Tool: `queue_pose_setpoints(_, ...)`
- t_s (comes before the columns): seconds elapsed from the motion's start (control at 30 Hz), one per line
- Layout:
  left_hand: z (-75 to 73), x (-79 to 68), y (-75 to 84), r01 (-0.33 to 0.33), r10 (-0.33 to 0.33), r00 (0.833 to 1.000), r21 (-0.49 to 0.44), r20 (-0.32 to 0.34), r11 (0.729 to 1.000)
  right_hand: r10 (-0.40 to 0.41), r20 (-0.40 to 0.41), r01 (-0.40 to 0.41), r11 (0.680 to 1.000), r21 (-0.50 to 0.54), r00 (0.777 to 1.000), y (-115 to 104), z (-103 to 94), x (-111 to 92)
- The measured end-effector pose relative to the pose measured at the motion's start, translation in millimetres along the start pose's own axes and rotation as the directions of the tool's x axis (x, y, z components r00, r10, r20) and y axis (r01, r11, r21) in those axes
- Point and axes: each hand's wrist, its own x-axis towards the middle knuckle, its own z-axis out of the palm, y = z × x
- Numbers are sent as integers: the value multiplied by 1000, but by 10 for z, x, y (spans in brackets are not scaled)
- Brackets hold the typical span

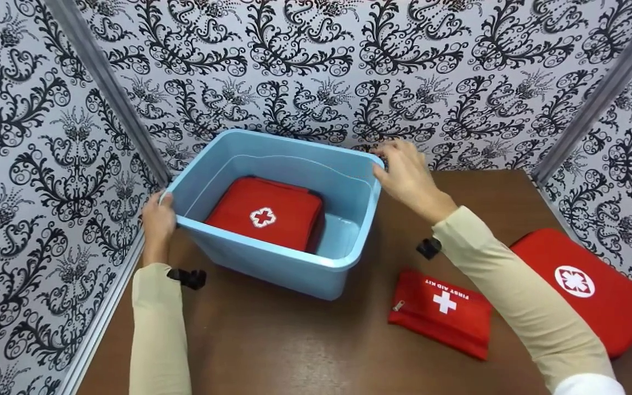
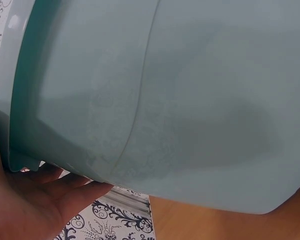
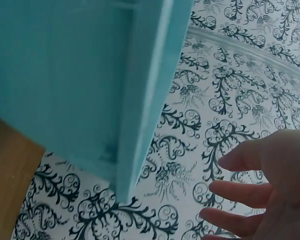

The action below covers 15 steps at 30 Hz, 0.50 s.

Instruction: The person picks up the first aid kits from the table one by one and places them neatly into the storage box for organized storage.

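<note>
A light blue plastic bin stands near the back wall with a red first aid bag inside it, a white-edged cross on its top. My left hand grips the bin's rim at the left end. From the left wrist, its fingers reach beneath the rim along the outer wall. At the bin's far right corner is my right hand, its fingers loosely bent. The right wrist view shows that hand apart from the rim, holding nothing.
A flat red first aid pouch with a zip lies on the brown table, right of the bin. Beyond my right sleeve rests a red hard-looking case against the right wall. Patterned walls enclose the back and both sides.
</note>
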Motion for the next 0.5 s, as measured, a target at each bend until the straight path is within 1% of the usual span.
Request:
queue_pose_setpoints(0.07, 3, -1, -12, -1, 1, 1000, -9, -2, 1000, -18, -35, 18, 1000, -10, 999, 85, -1, -50)
queue_pose_setpoints(0.23, 0, 3, -38, 12, -12, 1000, -22, -3, 1000, -41, -93, 37, 998, -43, 995, 305, -35, -168)
queue_pose_setpoints(0.33, -3, 9, -30, 24, -24, 1000, -24, 6, 999, -38, -122, 32, 998, -51, 992, 441, -76, -234)
queue_pose_setpoints(0.5, 0, 16, -3, 27, -27, 1000, -34, 8, 999, -9, -156, 4, 999, -32, 988, 655, -175, -339)
